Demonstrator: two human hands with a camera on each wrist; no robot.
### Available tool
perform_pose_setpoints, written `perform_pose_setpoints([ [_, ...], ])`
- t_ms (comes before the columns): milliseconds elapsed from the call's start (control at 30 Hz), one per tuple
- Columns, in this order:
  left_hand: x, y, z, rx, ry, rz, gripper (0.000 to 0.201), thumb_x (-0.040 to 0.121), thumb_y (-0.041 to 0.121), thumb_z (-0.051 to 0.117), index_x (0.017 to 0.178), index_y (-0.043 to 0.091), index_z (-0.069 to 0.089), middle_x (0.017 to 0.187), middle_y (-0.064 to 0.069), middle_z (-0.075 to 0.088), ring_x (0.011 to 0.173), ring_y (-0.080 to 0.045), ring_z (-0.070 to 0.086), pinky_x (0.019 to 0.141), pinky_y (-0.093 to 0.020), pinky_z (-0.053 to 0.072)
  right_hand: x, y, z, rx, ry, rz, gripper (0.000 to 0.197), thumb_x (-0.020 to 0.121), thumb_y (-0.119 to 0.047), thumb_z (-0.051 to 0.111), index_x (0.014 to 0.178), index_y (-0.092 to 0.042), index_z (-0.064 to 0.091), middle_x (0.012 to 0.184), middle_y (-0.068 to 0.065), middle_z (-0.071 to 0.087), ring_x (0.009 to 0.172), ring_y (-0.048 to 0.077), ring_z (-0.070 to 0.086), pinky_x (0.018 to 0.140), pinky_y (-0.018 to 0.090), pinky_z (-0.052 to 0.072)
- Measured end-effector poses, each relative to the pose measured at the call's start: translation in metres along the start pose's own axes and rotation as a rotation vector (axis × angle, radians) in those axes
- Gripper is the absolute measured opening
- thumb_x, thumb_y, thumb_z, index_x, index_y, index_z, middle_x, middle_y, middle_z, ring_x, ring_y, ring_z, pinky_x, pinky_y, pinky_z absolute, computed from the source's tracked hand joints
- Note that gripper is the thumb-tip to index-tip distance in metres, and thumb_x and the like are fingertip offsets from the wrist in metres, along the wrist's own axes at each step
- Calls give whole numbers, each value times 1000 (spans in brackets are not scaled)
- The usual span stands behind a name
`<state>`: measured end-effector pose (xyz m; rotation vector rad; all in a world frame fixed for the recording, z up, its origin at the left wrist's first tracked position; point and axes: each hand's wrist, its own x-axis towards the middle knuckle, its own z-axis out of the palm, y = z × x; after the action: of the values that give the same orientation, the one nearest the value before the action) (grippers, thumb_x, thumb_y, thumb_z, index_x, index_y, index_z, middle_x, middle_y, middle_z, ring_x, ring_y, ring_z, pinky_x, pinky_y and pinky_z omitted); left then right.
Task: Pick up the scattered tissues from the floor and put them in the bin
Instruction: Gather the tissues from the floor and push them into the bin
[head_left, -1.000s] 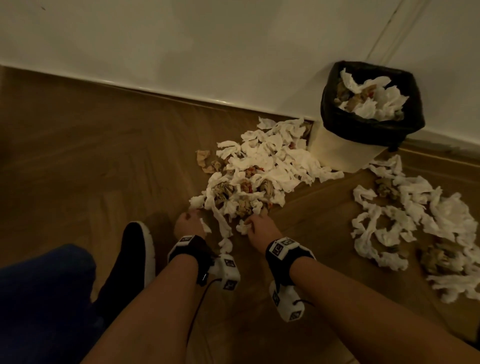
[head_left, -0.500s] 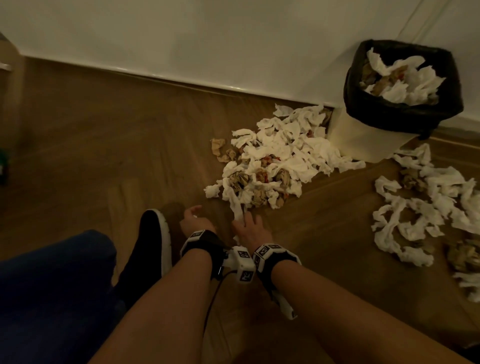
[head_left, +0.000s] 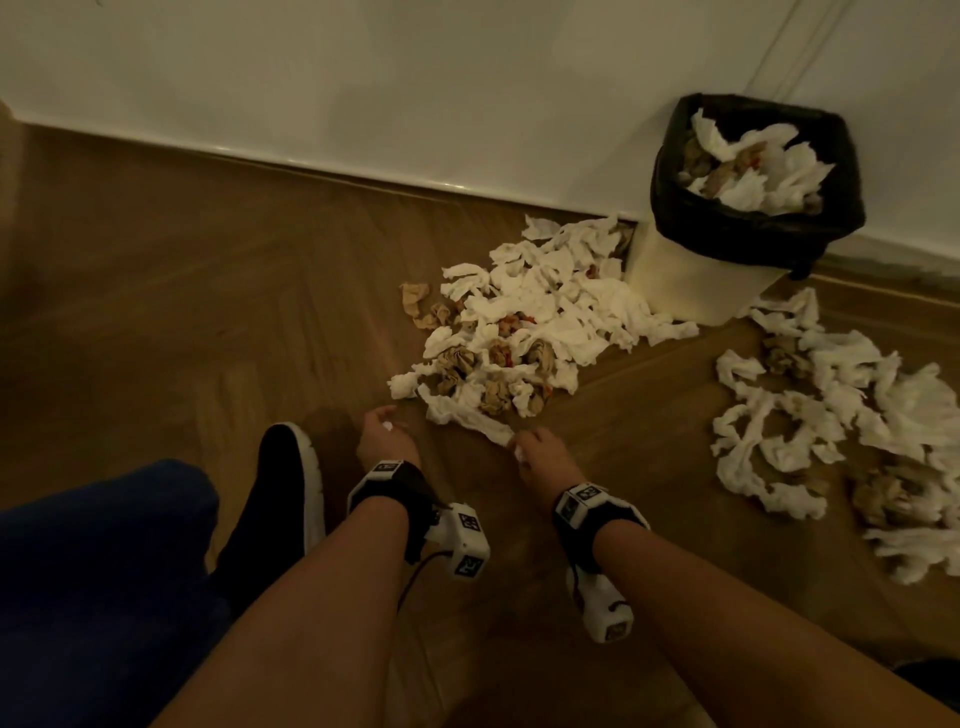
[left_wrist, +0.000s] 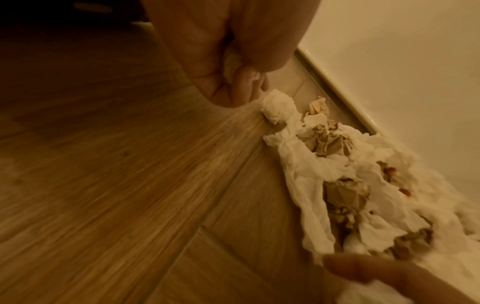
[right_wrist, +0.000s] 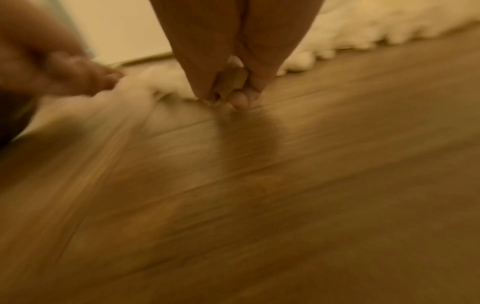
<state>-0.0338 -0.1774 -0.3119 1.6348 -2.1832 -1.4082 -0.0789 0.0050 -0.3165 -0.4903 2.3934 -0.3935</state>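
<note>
A heap of white and brown crumpled tissues (head_left: 524, 332) lies on the wooden floor beside the bin (head_left: 691, 275), whose black liner holds more tissues (head_left: 753, 166). A second scatter of tissues (head_left: 831, 415) lies to the right. My left hand (head_left: 384, 436) hovers low by the heap's near edge, fingers curled round a small white tissue scrap (left_wrist: 231, 63). My right hand (head_left: 540, 457) pinches a small wad (right_wrist: 231, 82) at the end of a long white tissue strip (head_left: 467, 415) that trails from the heap.
A white wall with a baseboard (head_left: 311, 166) runs behind the bin. My black shoe (head_left: 280, 499) and blue trouser leg (head_left: 93, 582) sit at the lower left. Bare wooden floor (head_left: 156, 312) stretches to the left.
Both hands have pulled back toward me from the heap's edge and spread apart. The view has shifted slightly, so the bin sits lower in the frame.
</note>
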Motion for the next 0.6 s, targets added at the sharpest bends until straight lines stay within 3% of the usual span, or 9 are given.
perform_pose_setpoints([
  [100,-8,12,3,78,-103,21,32,101,23,35,106,8,63,89,-12,67,81,-26,61,66,-26,42,-8,20,-20,150,11,216,33,99,-16,37,128,-7,49,131,19,47,117,34,49,96,36,41],
  [167,-16,22,7,98,-179,19,59,101,43,24,83,8,68,73,-9,62,74,-27,59,68,-28,44,-16,34,-30,338,64,356,35,100,-21,39,129,-5,51,126,19,55,114,32,54,95,35,42],
  [233,-24,31,14,157,-220,34,73,99,51,13,77,9,68,82,-12,61,82,-28,57,75,-31,40,-24,49,-33,588,148,445,33,98,-24,46,121,-3,58,113,17,64,98,28,60,86,34,46],
  [333,-38,46,22,203,-311,29,65,100,46,16,74,12,66,96,-15,58,86,-28,53,79,-33,38,-36,61,-38,916,173,516,34,95,-33,51,91,-2,63,80,10,61,68,20,55,58,31,47],
  [400,-42,53,30,264,-374,82,48,102,29,22,96,8,65,116,-16,56,103,-30,53,89,-35,40,-40,63,-44,1046,197,546,37,95,-39,48,80,-6,56,73,8,53,60,19,49,48,26,36],
  [467,-48,62,42,281,-428,90,34,101,9,27,121,-1,53,132,-20,48,120,-32,47,98,-35,37,-43,64,-52,1121,235,575,37,96,-45,42,90,-10,53,76,5,54,57,18,47,47,25,33],
  [533,-56,71,51,423,-495,160,35,100,4,29,131,-3,45,140,-20,41,128,-33,41,102,-34,34,-45,68,-58,1190,243,595,39,97,-47,38,92,-12,53,73,2,53,53,17,42,46,23,30],
  [600,-65,78,59,484,-534,250,38,99,7,33,136,1,43,141,-20,41,126,-34,42,100,-36,37,-46,75,-64,1223,254,581,39,97,-46,37,78,-15,51,66,1,46,51,17,38,46,22,29],
])
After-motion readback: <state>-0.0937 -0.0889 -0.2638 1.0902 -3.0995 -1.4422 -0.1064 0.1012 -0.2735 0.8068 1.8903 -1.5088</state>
